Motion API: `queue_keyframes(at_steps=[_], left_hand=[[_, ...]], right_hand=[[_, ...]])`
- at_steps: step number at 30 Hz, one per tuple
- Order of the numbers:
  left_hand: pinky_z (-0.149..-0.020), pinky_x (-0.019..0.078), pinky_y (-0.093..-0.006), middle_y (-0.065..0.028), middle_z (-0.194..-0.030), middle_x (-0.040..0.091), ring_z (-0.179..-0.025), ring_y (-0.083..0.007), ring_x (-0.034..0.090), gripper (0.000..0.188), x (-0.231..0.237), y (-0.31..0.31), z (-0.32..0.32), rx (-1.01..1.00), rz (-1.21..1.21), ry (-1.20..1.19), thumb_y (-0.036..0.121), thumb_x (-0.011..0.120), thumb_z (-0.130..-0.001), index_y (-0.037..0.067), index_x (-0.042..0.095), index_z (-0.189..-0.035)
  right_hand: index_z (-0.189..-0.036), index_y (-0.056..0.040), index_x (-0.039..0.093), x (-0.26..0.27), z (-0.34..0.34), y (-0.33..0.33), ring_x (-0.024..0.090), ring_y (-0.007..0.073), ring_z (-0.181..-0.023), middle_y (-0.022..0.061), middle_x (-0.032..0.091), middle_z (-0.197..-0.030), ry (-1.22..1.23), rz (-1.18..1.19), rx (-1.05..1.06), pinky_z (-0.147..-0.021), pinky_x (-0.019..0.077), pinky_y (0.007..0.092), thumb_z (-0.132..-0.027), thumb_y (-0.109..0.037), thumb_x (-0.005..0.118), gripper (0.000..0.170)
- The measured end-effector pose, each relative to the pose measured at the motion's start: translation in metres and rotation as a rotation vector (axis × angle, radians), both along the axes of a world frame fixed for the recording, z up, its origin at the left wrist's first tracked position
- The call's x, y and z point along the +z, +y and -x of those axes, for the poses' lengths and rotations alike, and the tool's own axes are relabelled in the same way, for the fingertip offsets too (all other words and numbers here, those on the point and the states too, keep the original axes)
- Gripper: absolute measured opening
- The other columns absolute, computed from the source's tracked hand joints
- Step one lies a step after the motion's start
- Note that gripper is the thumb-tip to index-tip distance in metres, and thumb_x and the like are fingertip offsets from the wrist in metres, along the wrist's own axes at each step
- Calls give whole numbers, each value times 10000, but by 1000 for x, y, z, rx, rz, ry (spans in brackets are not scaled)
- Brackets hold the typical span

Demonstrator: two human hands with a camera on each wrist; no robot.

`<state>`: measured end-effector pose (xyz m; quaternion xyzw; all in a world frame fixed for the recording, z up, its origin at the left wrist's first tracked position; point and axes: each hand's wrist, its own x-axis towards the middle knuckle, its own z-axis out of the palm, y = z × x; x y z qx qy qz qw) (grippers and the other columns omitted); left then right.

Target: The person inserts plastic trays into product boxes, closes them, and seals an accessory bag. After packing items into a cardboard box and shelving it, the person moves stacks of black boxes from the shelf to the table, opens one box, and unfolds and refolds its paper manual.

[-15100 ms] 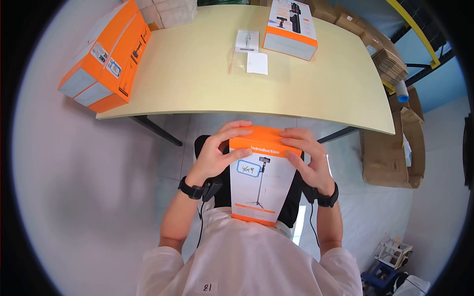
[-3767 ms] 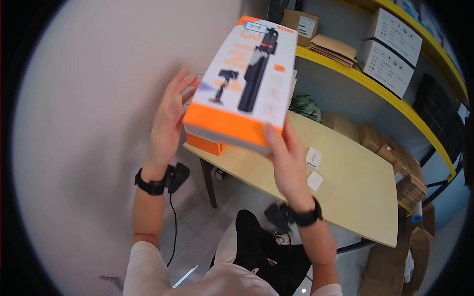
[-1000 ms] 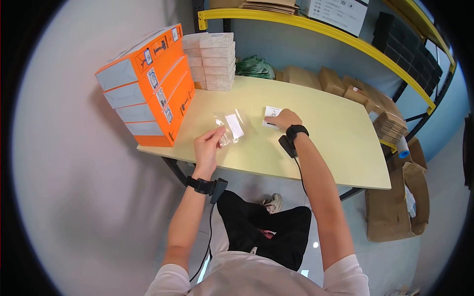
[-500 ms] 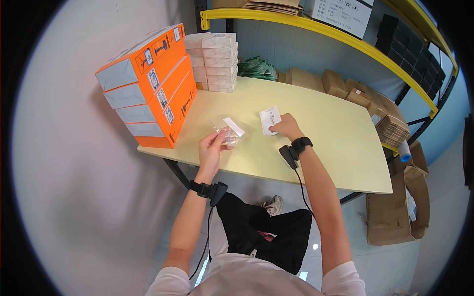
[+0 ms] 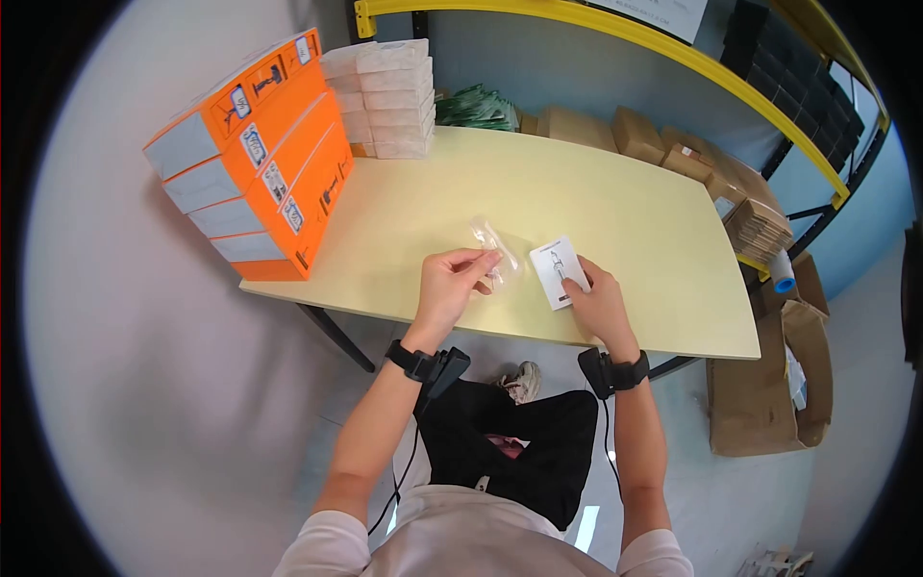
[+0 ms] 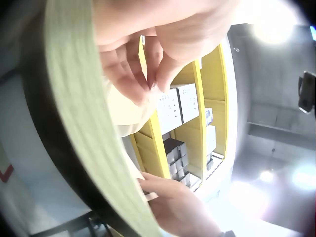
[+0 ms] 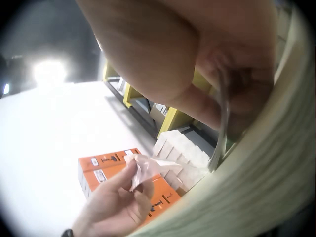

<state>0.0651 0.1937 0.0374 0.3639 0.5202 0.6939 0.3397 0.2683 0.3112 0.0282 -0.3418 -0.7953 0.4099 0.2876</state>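
My left hand [image 5: 448,292] pinches a clear plastic bag [image 5: 484,233] between thumb and fingertips, just over the table. The bag looks bunched and narrow; in the right wrist view the thin film of the bag [image 7: 144,171] sticks out past the fingertips. My right hand [image 5: 604,308] grips a small white booklet [image 5: 551,262] with a line drawing of a tripod-like device on its cover. The thumb lies on the booklet's front, the fingers behind it. Seen edge-on in the right wrist view, the booklet [image 7: 223,111] is thin. The two hands are a short gap apart.
Orange-and-white boxes [image 5: 279,163] are stacked at the table's left end. Behind them stand pale wrapped packs [image 5: 394,101] and green packets [image 5: 478,106]. Brown cartons [image 5: 639,135] line the back under a yellow-edged shelf [image 5: 615,34]. An opened carton [image 5: 760,399] sits on the floor at right.
The box held earlier has left my hands; orange boxes now stand stacked at left. Lately my right hand has lifted the booklet and drawn it nearer, while my left hand moved right with the bag.
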Motion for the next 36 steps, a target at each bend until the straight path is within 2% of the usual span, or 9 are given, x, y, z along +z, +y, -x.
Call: queue_keyframes(at_steps=[2,3,5,6,9,13,18,31,36], left_hand=[[-535,472,-227,-50,-720,656,-615,-92,604,174,2,3,-4,-11,-22,31,128,712,-877,-46,713,-886],[-535,472,-227,-50,-720,656,-615,-92,604,174,-3,4,-5,-14,-16,28,128,712,-877,-46,713,-886],[-490,430,-224,-30,-645,618,-530,-79,552,152,-12,9,-4,-12,19,76,108,725,-863,-44,710,-873],[-490,430,-224,-30,-645,618,-530,-79,552,152,-13,9,-5,-14,21,77,108,725,-863,-44,710,-873],[-494,449,-224,-39,-639,632,-523,-88,566,139,-12,2,-8,-21,-17,73,99,727,-860,-38,707,-850],[-594,523,-237,-87,-753,689,-633,-124,641,152,-8,1,-10,-88,-39,8,94,689,-893,-57,705,-905],[-761,574,-293,-125,-939,711,-838,-165,682,213,-11,2,-8,-266,-170,62,89,587,-963,-93,676,-1029],[-632,535,-240,-82,-835,720,-751,-106,659,126,-14,0,-4,-186,-119,57,77,679,-896,-24,725,-955],[-661,526,-243,-78,-858,710,-763,-112,648,105,-13,0,-4,-174,-136,108,66,675,-897,-18,728,-932]], right_hand=[[-1229,56,555,-5,2,-9,589,374,-953,213,637,-1070,-325,-712,-437,-822,484,430,-809,-68,641,447],[-1229,56,555,2,5,-17,589,374,-953,213,637,-1070,-329,-707,-438,-822,484,430,-809,-68,641,447],[-1142,20,606,23,16,-32,543,384,-1015,203,619,-1094,-35,-820,-362,-869,462,444,-803,-79,658,357],[-1049,13,634,28,22,-41,571,382,-988,204,639,-1056,86,-730,-215,-855,473,438,-795,-90,676,278],[-1033,27,643,34,40,-61,618,359,-897,197,667,-966,138,-540,25,-792,503,422,-790,-106,689,281],[-1001,41,660,28,54,-60,646,338,-791,177,684,-865,139,-520,-27,-717,523,408,-779,-114,698,274],[-987,44,677,32,52,-53,638,297,-741,129,683,-779,99,-719,-17,-657,517,386,-754,-96,674,272],[-1066,6,661,34,56,-61,643,287,-783,129,657,-782,59,-805,-28,-654,520,388,-783,-54,672,289],[-1007,8,669,33,50,-54,652,326,-629,157,673,-708,36,-494,10,-599,530,373,-831,-45,651,185]])
